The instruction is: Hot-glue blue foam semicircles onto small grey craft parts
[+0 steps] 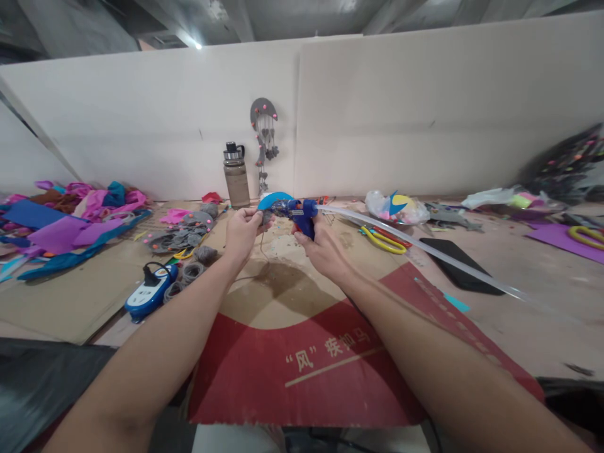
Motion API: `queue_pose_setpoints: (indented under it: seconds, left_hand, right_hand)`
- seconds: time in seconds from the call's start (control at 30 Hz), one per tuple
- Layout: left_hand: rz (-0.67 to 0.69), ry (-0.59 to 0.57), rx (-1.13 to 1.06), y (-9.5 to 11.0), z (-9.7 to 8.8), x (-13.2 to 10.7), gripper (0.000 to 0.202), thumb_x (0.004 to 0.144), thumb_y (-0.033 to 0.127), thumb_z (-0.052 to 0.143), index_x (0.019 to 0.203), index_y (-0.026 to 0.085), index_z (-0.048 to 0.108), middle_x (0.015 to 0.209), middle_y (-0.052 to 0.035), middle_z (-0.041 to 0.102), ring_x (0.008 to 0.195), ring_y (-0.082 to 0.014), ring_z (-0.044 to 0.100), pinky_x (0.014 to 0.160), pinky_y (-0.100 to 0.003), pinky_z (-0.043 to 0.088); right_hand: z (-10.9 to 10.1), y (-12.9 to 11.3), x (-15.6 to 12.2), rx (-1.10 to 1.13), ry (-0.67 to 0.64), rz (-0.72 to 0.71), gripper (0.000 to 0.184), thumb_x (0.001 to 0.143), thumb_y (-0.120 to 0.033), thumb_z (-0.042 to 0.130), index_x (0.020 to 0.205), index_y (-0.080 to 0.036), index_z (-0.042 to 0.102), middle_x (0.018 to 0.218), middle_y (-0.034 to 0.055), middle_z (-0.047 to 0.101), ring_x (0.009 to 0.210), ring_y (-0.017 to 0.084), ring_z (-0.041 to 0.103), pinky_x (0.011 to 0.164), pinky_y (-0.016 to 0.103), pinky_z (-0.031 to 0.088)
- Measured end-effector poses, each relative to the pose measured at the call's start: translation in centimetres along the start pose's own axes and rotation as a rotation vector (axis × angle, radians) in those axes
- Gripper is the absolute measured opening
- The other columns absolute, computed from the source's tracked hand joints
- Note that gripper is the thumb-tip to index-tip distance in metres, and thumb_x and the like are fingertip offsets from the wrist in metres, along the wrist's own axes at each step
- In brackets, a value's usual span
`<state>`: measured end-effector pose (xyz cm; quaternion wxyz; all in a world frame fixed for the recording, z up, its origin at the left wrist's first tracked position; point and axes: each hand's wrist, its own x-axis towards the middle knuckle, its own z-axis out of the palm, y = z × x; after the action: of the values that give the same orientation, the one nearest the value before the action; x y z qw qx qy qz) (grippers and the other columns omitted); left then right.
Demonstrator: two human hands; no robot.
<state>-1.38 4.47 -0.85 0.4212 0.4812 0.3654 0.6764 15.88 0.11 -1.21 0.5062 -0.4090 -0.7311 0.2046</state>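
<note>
My right hand (321, 242) is wrapped round the handle of a blue glue gun (304, 217), whose nozzle points left. A long clear glue stick (401, 233) runs out of its back toward the right. In my left hand (243, 233), pinched between thumb and fingers, is a small grey felt piece (267, 218), close to the nozzle. A thin grey string hangs below it. Both hands are above a red and tan cardboard sheet (302, 377). Whether the nozzle touches the felt I cannot make out.
Left of my hands lie grey felt pieces (182, 234), yarn rolls (192, 272), a power strip (150, 292) and coloured felt (70, 220). A bottle (236, 179) stands behind, near a hanging moon ornament (264, 116). Yellow-handled scissors (384, 240) and a phone (460, 264) lie right.
</note>
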Motion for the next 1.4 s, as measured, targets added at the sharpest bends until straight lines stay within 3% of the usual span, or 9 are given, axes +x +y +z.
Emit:
queue_pose_setpoints:
  seconds: [0.43, 0.7, 1.4]
  left_hand:
    - [0.036, 0.006, -0.024, 0.04, -0.11, 0.26, 0.011, 0.074, 0.020, 0.064, 0.081, 0.012, 0.060, 0.077, -0.0071, 0.069, 0.070, -0.0160, 0.069, 0.074, -0.034, 0.058]
    - [-0.003, -0.002, 0.004, -0.12, -0.03, 0.10, 0.006, 0.077, 0.016, 0.060, 0.078, 0.013, 0.055, 0.067, -0.0034, 0.066, 0.065, -0.0155, 0.069, 0.073, -0.035, 0.058]
    - [0.002, -0.010, 0.051, -0.28, 0.28, -0.11, 0.006, 0.078, 0.015, 0.060, 0.078, 0.014, 0.054, 0.071, -0.0038, 0.067, 0.069, -0.0158, 0.070, 0.075, -0.035, 0.059]
  right_hand:
    - [-0.09, 0.26, 0.03, -0.005, 0.028, -0.007, 0.019, 0.082, -0.022, 0.050, 0.100, -0.023, 0.045, 0.086, 0.0026, 0.059, 0.074, 0.019, 0.056, 0.072, 0.036, 0.045]
    - [0.09, -0.37, -0.04, -0.004, 0.007, -0.023, 0.011, 0.081, -0.024, 0.050, 0.092, -0.022, 0.047, 0.087, 0.0034, 0.058, 0.076, 0.019, 0.053, 0.074, 0.037, 0.044]
    - [0.41, -0.30, -0.13, 0.017, -0.012, -0.008, 0.016, 0.083, -0.025, 0.050, 0.098, -0.022, 0.045, 0.084, 0.0025, 0.057, 0.072, 0.019, 0.052, 0.071, 0.037, 0.043]
